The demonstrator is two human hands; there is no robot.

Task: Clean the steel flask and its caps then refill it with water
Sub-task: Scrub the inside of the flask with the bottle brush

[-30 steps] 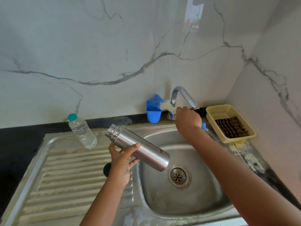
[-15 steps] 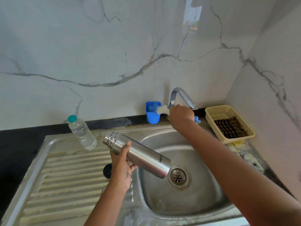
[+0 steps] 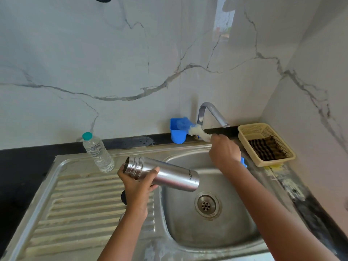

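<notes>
At about nine o'clock, a sealed plastic water bottle [image 3: 98, 152] with a teal cap stands on the sink's ribbed drainboard [image 3: 79, 204], upright and near the basin — probably kept there, out of the splash, for the refill at the end.

Just right of it, the left hand [image 3: 138, 187] has its grip wrapped closed around the steel flask [image 3: 162, 173] near the threaded neck. The flask is held nearly level, uncapped, its open mouth toward nine o'clock and its base out over the sink basin [image 3: 211, 232], so drips would fall inside. A dark round object [image 3: 123, 197], possibly a cap, peeks out below that hand; I cannot tell for sure.

At twelve o'clock a blue holder cup [image 3: 177, 133] sits on the tabletop's dark back edge beside the tap [image 3: 211, 113].

The right hand [image 3: 225, 152] grips a bottle brush [image 3: 197, 133] closed by its blue handle, white bristles toward the cup — seemingly just fetched for scrubbing inside the flask.

At two o'clock, a beige basket [image 3: 248, 131] holds a dark scrubber [image 3: 266, 149].
</notes>
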